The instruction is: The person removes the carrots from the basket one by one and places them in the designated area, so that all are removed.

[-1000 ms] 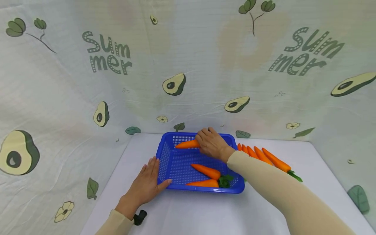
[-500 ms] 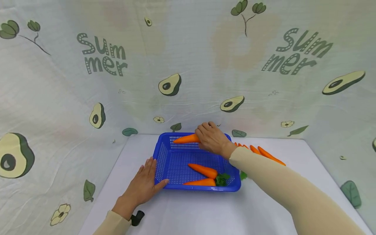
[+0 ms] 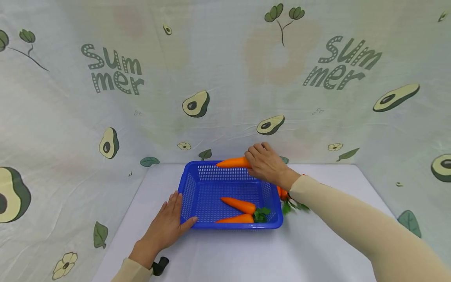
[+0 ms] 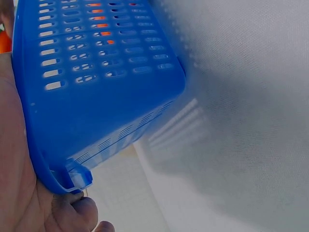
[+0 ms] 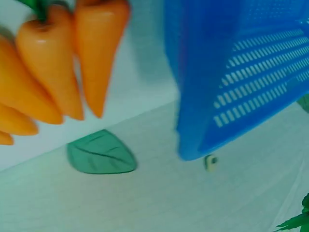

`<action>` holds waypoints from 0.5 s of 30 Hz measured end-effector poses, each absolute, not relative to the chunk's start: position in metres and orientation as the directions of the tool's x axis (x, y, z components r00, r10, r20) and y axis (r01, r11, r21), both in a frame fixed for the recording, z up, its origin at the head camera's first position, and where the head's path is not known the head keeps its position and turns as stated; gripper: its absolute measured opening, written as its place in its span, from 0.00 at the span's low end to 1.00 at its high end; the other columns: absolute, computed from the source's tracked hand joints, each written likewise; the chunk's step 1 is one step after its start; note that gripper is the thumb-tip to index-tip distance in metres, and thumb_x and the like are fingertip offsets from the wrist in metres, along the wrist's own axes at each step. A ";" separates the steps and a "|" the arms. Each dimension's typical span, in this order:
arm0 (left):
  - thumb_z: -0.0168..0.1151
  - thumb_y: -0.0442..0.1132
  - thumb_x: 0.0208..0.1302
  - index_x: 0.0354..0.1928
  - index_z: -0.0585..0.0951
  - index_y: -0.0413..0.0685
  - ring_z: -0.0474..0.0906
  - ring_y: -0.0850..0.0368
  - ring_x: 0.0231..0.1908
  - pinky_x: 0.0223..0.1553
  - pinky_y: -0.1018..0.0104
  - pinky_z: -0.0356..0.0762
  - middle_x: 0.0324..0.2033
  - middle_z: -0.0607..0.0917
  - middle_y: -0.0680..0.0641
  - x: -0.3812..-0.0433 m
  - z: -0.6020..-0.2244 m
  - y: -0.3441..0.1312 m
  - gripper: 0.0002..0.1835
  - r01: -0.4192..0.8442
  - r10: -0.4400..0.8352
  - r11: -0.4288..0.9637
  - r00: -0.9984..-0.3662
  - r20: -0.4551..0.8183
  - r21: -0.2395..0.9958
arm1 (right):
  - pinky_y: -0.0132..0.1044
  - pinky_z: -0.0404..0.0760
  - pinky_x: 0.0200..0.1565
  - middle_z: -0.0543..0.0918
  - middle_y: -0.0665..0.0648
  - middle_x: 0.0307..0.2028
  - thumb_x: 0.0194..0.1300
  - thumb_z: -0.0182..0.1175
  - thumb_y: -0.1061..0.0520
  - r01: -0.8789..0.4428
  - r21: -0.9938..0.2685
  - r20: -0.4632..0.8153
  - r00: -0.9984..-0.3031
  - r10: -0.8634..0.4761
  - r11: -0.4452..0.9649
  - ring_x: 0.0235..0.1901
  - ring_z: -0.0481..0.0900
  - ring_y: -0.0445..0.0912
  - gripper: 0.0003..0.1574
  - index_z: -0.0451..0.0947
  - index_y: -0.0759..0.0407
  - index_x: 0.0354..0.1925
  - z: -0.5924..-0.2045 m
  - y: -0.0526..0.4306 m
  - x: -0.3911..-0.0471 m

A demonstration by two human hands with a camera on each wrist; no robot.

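Observation:
My right hand (image 3: 266, 164) holds an orange carrot (image 3: 232, 162) over the back right rim of a blue plastic basket (image 3: 188, 226), its pointed tip facing left. Green leaves (image 5: 300, 220) show at the lower right corner of the right wrist view. Two more carrots, an upper one (image 3: 239, 205) and a lower one (image 3: 236, 219), lie in the front right of the basket with green tops. My left hand (image 3: 165, 221) rests on the basket's front left corner, fingers straight along the left side and thumb over the front rim. In the left wrist view its palm lies against the rim.
Several loose carrots (image 5: 53, 63) lie side by side on the white table (image 3: 225, 254) to the basket's right, mostly hidden by the right arm in the head view. A printed cloth (image 3: 225, 78) hangs behind the table. A black strap piece (image 3: 161, 266) sits at the left wrist.
My right hand has lifted the carrot from inside the basket's back up and rightward to its back right rim. The left hand keeps its place on the corner. The head view has shifted slightly.

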State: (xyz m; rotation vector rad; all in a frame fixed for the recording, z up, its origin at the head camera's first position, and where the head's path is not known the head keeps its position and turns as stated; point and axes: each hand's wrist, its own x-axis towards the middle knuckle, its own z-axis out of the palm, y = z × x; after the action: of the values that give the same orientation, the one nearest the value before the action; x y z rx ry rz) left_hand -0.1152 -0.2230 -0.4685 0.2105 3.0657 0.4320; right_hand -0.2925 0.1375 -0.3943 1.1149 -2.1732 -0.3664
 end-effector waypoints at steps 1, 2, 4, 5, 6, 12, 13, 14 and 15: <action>0.51 0.73 0.73 0.83 0.49 0.32 0.46 0.33 0.82 0.80 0.35 0.49 0.83 0.49 0.31 -0.115 -0.468 -0.223 0.58 0.127 0.138 0.952 -0.990 -0.023 0.278 | 0.49 0.73 0.52 0.77 0.60 0.44 0.67 0.67 0.41 -0.618 0.506 0.432 -0.421 -0.797 0.601 0.47 0.74 0.57 0.28 0.73 0.61 0.49 -0.394 0.143 -0.291; 0.52 0.73 0.73 0.83 0.49 0.32 0.46 0.32 0.82 0.80 0.35 0.49 0.83 0.49 0.31 -0.115 -0.469 -0.223 0.58 0.126 0.139 0.952 -0.990 -0.026 0.279 | 0.50 0.73 0.52 0.77 0.61 0.44 0.66 0.67 0.40 -0.619 0.500 0.435 -0.425 -0.794 0.606 0.47 0.74 0.57 0.29 0.73 0.62 0.49 -0.394 0.149 -0.289; 0.53 0.72 0.73 0.83 0.49 0.31 0.46 0.32 0.82 0.80 0.36 0.49 0.83 0.49 0.31 -0.114 -0.470 -0.223 0.58 0.128 0.140 0.952 -0.990 -0.023 0.280 | 0.50 0.73 0.52 0.78 0.61 0.45 0.66 0.67 0.40 -0.615 0.489 0.440 -0.439 -0.784 0.619 0.48 0.74 0.58 0.30 0.73 0.62 0.50 -0.395 0.161 -0.287; 0.53 0.72 0.73 0.83 0.49 0.31 0.46 0.32 0.82 0.80 0.36 0.49 0.83 0.49 0.31 -0.114 -0.471 -0.222 0.58 0.129 0.140 0.952 -0.990 -0.020 0.277 | 0.51 0.73 0.52 0.78 0.61 0.45 0.66 0.66 0.41 -0.612 0.481 0.445 -0.447 -0.776 0.628 0.48 0.74 0.58 0.29 0.73 0.62 0.50 -0.395 0.167 -0.286; 0.53 0.72 0.74 0.83 0.49 0.31 0.46 0.32 0.82 0.80 0.36 0.49 0.83 0.49 0.31 -0.114 -0.471 -0.222 0.57 0.131 0.141 0.953 -0.990 -0.017 0.275 | 0.51 0.73 0.52 0.78 0.61 0.45 0.66 0.67 0.40 -0.608 0.472 0.444 -0.461 -0.768 0.638 0.48 0.74 0.58 0.30 0.73 0.62 0.50 -0.394 0.173 -0.286; 0.54 0.71 0.74 0.82 0.49 0.29 0.46 0.32 0.82 0.80 0.35 0.50 0.82 0.50 0.30 -0.113 -0.470 -0.222 0.57 0.137 0.146 0.951 -0.989 -0.010 0.276 | 0.52 0.74 0.50 0.77 0.63 0.44 0.63 0.71 0.41 -0.568 0.442 0.477 -0.507 -0.718 0.694 0.46 0.73 0.60 0.32 0.72 0.63 0.48 -0.390 0.214 -0.283; 0.54 0.71 0.74 0.82 0.49 0.29 0.46 0.31 0.82 0.80 0.34 0.50 0.82 0.50 0.30 -0.113 -0.470 -0.222 0.57 0.139 0.147 0.951 -0.989 -0.009 0.276 | 0.52 0.74 0.49 0.76 0.63 0.43 0.63 0.72 0.42 -0.560 0.434 0.485 -0.515 -0.707 0.705 0.45 0.73 0.60 0.32 0.71 0.63 0.47 -0.389 0.220 -0.283; 0.53 0.71 0.74 0.82 0.49 0.29 0.46 0.31 0.82 0.80 0.34 0.50 0.82 0.50 0.30 -0.114 -0.470 -0.222 0.58 0.142 0.150 0.951 -0.989 -0.009 0.275 | 0.52 0.73 0.49 0.76 0.63 0.42 0.63 0.72 0.42 -0.550 0.427 0.488 -0.528 -0.695 0.718 0.45 0.73 0.60 0.32 0.71 0.63 0.47 -0.389 0.227 -0.283; 0.53 0.71 0.74 0.82 0.49 0.29 0.47 0.31 0.82 0.80 0.34 0.50 0.82 0.50 0.29 -0.114 -0.469 -0.222 0.58 0.146 0.152 0.950 -0.988 -0.002 0.276 | 0.52 0.73 0.49 0.76 0.63 0.42 0.63 0.73 0.42 -0.541 0.417 0.490 -0.543 -0.682 0.730 0.45 0.72 0.61 0.32 0.70 0.63 0.46 -0.388 0.233 -0.282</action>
State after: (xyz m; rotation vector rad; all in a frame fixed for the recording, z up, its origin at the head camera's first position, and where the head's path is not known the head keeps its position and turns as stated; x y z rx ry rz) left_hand -0.1139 -0.2224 -0.4691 0.2354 3.0790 0.4323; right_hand -0.2825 0.2329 -0.3878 0.9201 -2.2852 -0.2838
